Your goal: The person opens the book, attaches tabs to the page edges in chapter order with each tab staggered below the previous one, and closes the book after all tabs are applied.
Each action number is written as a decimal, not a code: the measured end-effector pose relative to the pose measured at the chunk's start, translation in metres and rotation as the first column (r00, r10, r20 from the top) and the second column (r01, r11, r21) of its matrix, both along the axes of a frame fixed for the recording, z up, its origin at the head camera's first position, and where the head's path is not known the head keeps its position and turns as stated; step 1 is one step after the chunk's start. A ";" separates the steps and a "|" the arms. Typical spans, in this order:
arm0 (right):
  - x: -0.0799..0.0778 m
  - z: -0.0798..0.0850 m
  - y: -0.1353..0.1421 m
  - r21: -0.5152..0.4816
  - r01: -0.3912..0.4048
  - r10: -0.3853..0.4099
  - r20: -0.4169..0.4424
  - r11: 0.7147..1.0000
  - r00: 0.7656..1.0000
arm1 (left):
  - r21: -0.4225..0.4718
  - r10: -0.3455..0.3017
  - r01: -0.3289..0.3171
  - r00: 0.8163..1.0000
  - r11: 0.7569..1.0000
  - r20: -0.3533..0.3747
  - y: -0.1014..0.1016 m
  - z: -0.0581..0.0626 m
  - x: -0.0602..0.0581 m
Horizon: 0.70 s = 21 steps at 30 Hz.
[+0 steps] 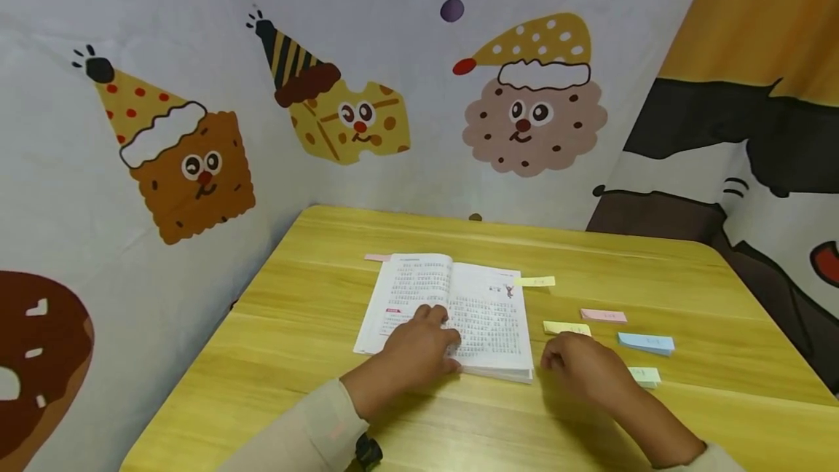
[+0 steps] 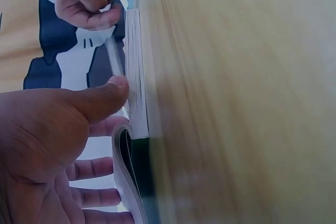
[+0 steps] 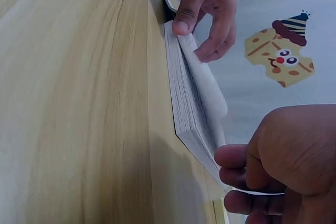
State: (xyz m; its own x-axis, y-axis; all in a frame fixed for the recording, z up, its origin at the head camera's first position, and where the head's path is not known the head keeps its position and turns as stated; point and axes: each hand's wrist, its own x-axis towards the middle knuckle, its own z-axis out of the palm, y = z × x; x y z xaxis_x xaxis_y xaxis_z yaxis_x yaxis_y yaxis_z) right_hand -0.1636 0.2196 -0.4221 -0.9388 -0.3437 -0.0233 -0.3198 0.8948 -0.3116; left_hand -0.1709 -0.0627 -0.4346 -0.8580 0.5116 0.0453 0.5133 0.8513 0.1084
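A book (image 1: 419,275) lies spread on the wooden table, with printed text on both pages. My left hand (image 1: 422,344) rests on it by the spine, fingers apart; in the left wrist view the thumb (image 2: 118,85) is at the edge of the page block. Just off the book's right edge is my right hand (image 1: 583,366), its fingers loosely bent with nothing seen between them. A right-hand page (image 3: 202,77) stands lifted and curved in the right wrist view, close to the right fingertips. A yellow sticky tab (image 1: 534,281) sticks out on the right side, a pink one (image 1: 376,258) at the upper left.
Right of the book lie small sticky-note pads: yellow (image 1: 566,328), pink (image 1: 603,315), blue (image 1: 645,343) and green (image 1: 645,376). My right hand partly covers the yellow and green ones. A cartoon-printed curtain (image 1: 426,188) hangs behind the wooden table (image 1: 275,384).
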 end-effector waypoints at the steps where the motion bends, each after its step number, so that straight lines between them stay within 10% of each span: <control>1: -0.001 -0.001 -0.001 -0.003 -0.009 0.009 -0.005 1.000 1.000 | -0.002 -0.001 0.001 1.000 1.000 0.001 0.000 0.000 0.000; 9: -0.004 -0.011 -0.011 -0.053 -0.085 0.078 -0.123 0.995 0.989 | -0.019 -0.036 0.034 0.987 0.999 -0.157 -0.001 -0.004 -0.002; 16: -0.005 -0.025 -0.025 -0.009 -0.313 0.304 -0.222 0.950 0.927 | 0.110 0.144 -0.122 0.964 0.986 -0.223 0.006 -0.001 -0.005; 21: -0.006 -0.024 -0.031 0.035 -0.350 0.349 -0.222 0.936 0.910 | 0.119 0.262 -0.235 0.894 0.965 -0.364 0.002 0.000 -0.006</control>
State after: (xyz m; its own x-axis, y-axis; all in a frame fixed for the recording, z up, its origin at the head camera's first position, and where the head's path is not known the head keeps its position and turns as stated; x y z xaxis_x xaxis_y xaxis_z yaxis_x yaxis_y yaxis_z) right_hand -0.1694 0.1886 -0.4463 -0.7394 -0.6506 0.1731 -0.6732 0.7116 -0.2010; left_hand -0.1767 -0.0603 -0.4344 -0.8698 0.2677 0.4146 0.3004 0.9537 0.0145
